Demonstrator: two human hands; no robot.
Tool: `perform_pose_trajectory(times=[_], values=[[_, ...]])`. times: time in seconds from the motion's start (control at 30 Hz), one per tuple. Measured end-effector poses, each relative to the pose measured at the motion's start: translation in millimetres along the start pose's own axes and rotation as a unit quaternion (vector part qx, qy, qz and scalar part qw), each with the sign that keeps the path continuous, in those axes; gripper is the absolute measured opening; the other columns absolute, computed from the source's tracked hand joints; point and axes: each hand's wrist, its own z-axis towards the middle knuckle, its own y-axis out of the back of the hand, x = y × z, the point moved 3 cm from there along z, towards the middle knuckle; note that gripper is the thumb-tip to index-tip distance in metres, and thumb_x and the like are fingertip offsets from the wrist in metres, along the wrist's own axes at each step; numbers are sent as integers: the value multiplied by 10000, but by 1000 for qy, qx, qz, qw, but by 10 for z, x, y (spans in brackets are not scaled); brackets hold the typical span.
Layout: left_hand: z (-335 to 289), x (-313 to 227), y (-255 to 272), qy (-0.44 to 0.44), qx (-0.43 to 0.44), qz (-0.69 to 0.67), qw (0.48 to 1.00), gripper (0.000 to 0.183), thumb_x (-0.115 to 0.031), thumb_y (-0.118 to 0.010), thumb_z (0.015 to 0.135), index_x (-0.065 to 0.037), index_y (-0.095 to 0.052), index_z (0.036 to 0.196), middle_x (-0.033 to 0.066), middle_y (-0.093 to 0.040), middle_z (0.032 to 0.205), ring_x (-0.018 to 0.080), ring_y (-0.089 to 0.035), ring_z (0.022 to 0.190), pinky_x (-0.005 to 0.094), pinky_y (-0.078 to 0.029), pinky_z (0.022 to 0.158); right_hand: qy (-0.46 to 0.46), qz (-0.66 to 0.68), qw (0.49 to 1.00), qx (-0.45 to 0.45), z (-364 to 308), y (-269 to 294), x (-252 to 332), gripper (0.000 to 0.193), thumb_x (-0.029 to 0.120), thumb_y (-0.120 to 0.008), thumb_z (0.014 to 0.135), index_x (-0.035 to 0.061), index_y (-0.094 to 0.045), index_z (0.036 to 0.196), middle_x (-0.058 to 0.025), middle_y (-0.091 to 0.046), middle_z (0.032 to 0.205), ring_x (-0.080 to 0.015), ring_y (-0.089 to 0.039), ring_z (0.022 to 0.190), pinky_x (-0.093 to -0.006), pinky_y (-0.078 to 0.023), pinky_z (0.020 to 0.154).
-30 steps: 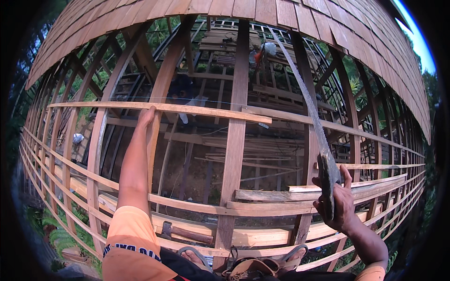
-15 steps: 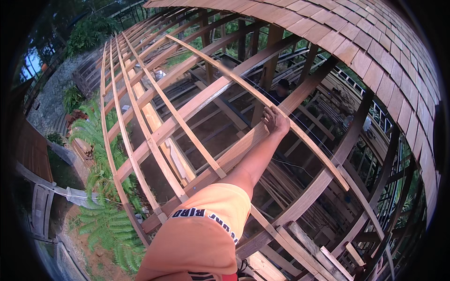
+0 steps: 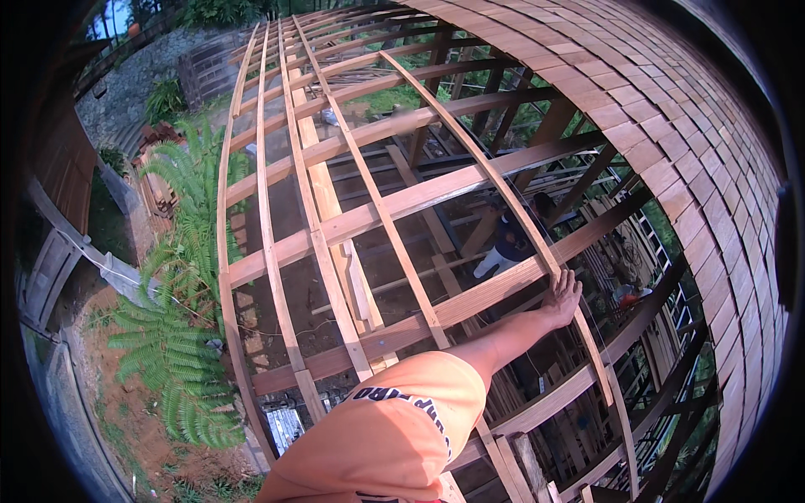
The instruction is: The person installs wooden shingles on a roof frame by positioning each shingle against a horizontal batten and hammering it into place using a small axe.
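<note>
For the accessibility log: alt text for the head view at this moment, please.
The person's left hand presses flat on a thin curved wooden batten of an open roof frame, orange sleeve in the foreground. Wooden shingles cover the right side; another person stands far below, ferns at left.

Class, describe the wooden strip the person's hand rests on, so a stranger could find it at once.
Start at the curved timber roof frame. Follow the orange-sleeved arm to the left hand. It rests on a thin batten, the one nearest the shingled area.
</note>
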Motion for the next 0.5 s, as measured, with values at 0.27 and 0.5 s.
perform_pose_trajectory(times=[0.27, 0.5], values=[[-125, -439, -458, -240, -17, -37, 970, 305, -169, -689, 767, -38, -669, 1042, 173, -599, 1146, 341, -530, 1171, 476, -390, 1015, -40, 132, 983, -122, -344, -156, -712, 351, 448, -615, 977, 123, -656, 1102, 6, -587, 698, -99, -442, 479, -224, -339, 443], [-268, -1011, -1217, -342, 3, -64, 937, 311, -156, -768, 704, -23, -663, 965, 146, -601, 1053, 329, -559, 1083, 439, -452, 981, 200, -78, 960, -178, -411, -163, -109, 287, 259, -582, 1018, 3, -696, 1083, -15, -587, 719, -61, -348, 482, -242, -252, 448]])
